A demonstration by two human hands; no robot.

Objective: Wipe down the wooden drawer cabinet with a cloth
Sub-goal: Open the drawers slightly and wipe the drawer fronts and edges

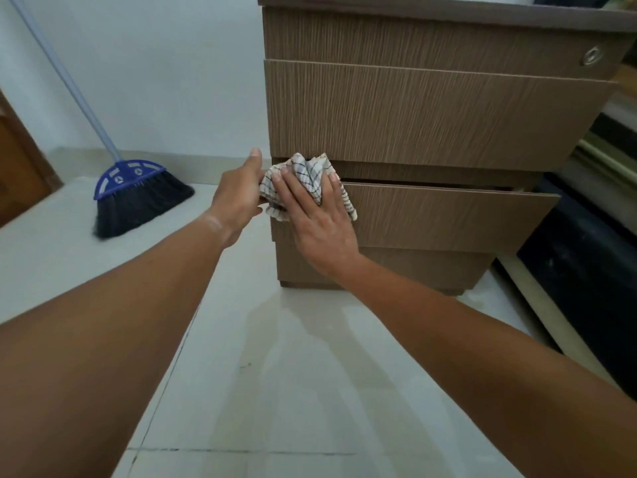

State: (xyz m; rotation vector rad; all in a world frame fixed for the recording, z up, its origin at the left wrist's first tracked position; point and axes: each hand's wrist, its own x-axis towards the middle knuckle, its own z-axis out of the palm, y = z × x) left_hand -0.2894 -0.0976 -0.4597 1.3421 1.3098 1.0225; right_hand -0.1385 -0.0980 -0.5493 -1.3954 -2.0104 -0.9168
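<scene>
The wooden drawer cabinet [431, 112] stands on the floor ahead, with three drawer fronts and a round metal lock [593, 56] at the top right. Its lowest drawer [448, 215] is pulled out a little. A white checked cloth [312, 174] is bunched against the left end of that drawer's front. My right hand [319, 222] lies flat over the cloth, fingers spread, pressing it to the wood. My left hand [241, 194] grips the cloth's left edge at the cabinet's left corner, thumb pointing up.
A blue-headed broom [138, 191] with dark bristles leans on the white wall at the left. Pale floor tiles [275, 374] reflect light in front of the cabinet. Dark furniture [593, 263] sits close on the right. A brown door edge [17, 167] shows far left.
</scene>
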